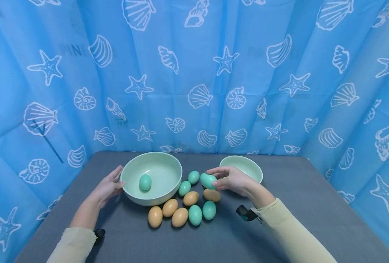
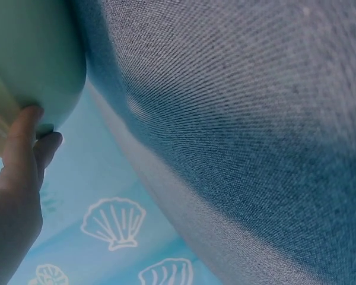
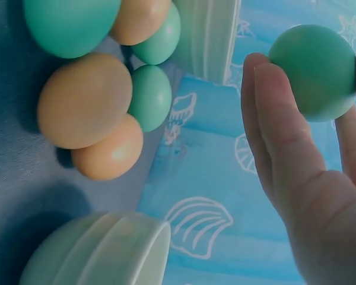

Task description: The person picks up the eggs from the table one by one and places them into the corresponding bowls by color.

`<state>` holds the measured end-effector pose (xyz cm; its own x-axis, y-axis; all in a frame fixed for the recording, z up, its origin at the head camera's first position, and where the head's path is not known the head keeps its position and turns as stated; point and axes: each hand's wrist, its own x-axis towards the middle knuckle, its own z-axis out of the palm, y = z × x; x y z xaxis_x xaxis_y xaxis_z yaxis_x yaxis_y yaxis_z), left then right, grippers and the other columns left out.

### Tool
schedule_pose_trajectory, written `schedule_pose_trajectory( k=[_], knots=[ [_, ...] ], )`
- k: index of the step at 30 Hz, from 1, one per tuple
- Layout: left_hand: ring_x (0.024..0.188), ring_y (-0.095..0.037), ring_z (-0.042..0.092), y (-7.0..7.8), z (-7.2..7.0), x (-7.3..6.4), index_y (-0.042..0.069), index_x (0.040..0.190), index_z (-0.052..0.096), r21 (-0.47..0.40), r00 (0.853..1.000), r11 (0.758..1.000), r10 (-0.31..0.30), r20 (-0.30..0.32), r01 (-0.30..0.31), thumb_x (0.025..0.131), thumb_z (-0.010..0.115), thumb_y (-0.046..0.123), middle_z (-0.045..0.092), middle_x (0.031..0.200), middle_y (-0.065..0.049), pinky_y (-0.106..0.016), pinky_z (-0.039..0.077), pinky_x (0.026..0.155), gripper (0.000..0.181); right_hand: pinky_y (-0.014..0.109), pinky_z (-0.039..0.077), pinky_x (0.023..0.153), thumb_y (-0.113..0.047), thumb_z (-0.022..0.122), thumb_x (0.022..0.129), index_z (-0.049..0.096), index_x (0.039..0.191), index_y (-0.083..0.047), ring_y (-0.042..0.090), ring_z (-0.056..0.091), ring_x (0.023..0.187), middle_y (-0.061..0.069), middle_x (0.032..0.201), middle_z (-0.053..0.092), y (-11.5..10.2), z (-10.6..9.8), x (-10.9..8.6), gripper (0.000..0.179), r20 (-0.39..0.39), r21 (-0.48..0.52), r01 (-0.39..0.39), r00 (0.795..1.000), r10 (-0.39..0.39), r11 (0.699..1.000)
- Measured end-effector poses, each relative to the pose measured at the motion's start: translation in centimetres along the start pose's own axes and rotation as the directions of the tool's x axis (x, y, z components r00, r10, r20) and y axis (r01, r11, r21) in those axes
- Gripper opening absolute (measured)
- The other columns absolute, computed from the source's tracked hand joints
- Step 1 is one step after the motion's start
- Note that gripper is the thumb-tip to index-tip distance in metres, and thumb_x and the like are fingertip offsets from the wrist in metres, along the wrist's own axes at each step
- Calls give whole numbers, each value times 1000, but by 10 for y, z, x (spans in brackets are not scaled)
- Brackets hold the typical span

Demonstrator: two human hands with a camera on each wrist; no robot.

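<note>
Green egg (image 1: 208, 181) in grip (image 1: 232, 180); “PIN” curtain (image 1: 194, 76)

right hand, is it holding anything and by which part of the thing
A green egg, gripped by its opposite sides between the fingers and thumb of the right hand.

I observe the left hand (image 2: 18, 187) touching the green bowl (image 2: 41, 56); grey cloth (image 2: 243, 119) lies alongside, shell-print curtain (image 2: 95, 184) behind.

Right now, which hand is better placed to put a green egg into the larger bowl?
Right, I'd judge: the right hand holds a green egg, while the left hand rests against the larger bowl, holding no egg.
</note>
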<state>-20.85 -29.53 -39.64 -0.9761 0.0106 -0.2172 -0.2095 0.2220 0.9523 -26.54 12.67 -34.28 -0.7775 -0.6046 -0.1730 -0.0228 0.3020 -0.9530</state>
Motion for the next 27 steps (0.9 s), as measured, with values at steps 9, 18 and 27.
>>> schedule_pose_trajectory(
  k=[9,18,27],
  knots=[
    [152,-45,-6,2,0,-1,6,158,-13,-9,1000,1000,2,-7,-2,106,39,1,-12,166,-18,-64,19,119,75,50,51,102,0,62,96,49,143,7,21,67,105,30,139,50,-11,6,13,49,-16,68,-19,1000,20,997],
    [152,-44,-3,-2,-1,0,6,159,-13,6,1000,1000,1,-11,0,106,39,1,-12,166,-19,-63,20,119,74,50,49,106,2,59,98,50,144,4,30,60,119,29,144,46,-22,15,28,47,-43,96,-31,998,35,995],
    [152,-44,-4,-2,0,1,6,159,-11,-6,1000,1000,-3,-23,3,106,39,1,-11,166,-19,-63,20,119,73,48,51,104,2,57,98,48,145,5,40,54,128,31,146,44,-32,25,41,47,-21,91,2,1000,0,996]
  ],
)
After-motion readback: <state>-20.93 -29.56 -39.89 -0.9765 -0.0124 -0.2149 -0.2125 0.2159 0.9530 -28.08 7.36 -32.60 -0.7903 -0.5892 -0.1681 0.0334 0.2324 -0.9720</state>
